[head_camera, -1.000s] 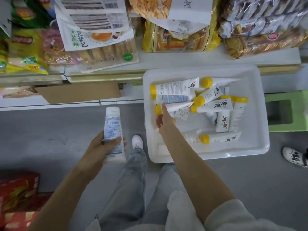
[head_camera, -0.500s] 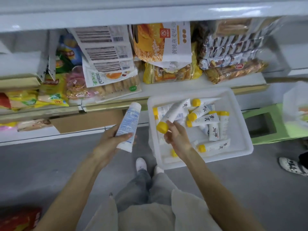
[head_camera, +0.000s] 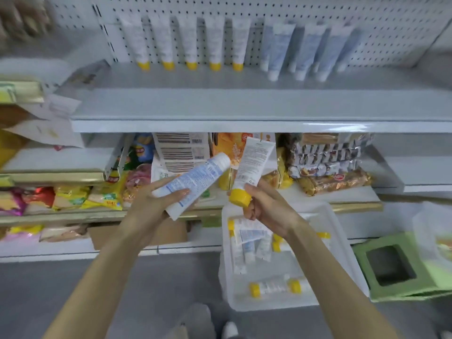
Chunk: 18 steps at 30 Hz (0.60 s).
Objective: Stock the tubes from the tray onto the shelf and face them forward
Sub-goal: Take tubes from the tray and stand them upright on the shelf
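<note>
Blue-printed tube (head_camera: 193,182) is at the middle of the view, grasped by the fingers (head_camera: 181,193) of the left hand (head_camera: 156,204), with its white cap pointing to 2 o'clock. Just beside it, at its 3 o'clock, the right hand (head_camera: 266,206) curls its fingers (head_camera: 252,209) around a yellow-capped tube (head_camera: 254,165) near the cap, cap down. Loose tubes (head_camera: 269,288) lie in the white tray (head_camera: 269,303) at 5 o'clock. On the upper shelf (head_camera: 220,104) at 12 o'clock, standing tubes (head_camera: 190,40) make a row, caps down, before the pegboard (head_camera: 367,20).
</note>
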{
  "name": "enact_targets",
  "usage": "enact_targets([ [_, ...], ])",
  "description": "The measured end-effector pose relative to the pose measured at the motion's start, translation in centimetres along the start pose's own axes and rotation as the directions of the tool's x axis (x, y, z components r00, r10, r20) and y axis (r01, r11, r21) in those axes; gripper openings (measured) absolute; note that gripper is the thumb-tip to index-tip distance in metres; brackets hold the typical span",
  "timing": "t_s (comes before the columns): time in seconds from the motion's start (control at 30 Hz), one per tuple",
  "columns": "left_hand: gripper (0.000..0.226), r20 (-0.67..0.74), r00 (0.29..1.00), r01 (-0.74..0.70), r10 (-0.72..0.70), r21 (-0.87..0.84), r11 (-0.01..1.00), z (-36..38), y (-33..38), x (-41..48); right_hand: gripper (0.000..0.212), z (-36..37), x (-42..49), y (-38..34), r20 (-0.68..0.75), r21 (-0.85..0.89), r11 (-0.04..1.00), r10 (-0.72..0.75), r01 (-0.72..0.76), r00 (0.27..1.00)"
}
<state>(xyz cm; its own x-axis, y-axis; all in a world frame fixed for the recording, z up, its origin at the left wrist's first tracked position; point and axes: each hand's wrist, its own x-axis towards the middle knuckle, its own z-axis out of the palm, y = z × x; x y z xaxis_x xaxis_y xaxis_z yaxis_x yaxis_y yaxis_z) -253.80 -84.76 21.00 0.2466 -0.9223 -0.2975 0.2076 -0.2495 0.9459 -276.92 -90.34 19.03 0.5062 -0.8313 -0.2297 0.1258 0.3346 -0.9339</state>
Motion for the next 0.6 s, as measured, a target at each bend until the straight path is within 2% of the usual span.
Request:
enact_targets([
  [0.13,0.027,-0.106,0.99,-0.093,0.093,-0.002,0.996,-1.3,3.0,0.6,0.044,0.9,1.5,-2.5,-0.02,-0.115,0.99,-0.086,0.083,0.996],
  [0.23,0.021,-0.18,0.972,-0.159,0.151,-0.032,0.987,-3.1,5.7,1.8,0.032,1.7,3.5,-4.5,-0.077,-0.174,0.979,-0.118,0.103,0.99],
  [0.33,0.012,-0.239,0.954,-0.207,0.181,-0.09,0.974,-5.7,8.3,3.7,0.023,3.2,6.1,-6.5,-0.063,-0.174,0.973,-0.166,0.153,0.984],
  [0.47,0.002,-0.32,0.915,-0.303,0.248,-0.137,0.943,-9.9,11.4,7.5,0.031,5.9,10.9,-8.0,-0.079,-0.251,0.954,-0.187,0.162,0.979],
  [0.6,0.006,-0.34,0.879,-0.393,0.333,-0.121,0.912,-13.6,15.0,12.5,0.042,9.7,17.2,-8.9,-0.108,-0.35,0.916,-0.248,0.197,0.963],
])
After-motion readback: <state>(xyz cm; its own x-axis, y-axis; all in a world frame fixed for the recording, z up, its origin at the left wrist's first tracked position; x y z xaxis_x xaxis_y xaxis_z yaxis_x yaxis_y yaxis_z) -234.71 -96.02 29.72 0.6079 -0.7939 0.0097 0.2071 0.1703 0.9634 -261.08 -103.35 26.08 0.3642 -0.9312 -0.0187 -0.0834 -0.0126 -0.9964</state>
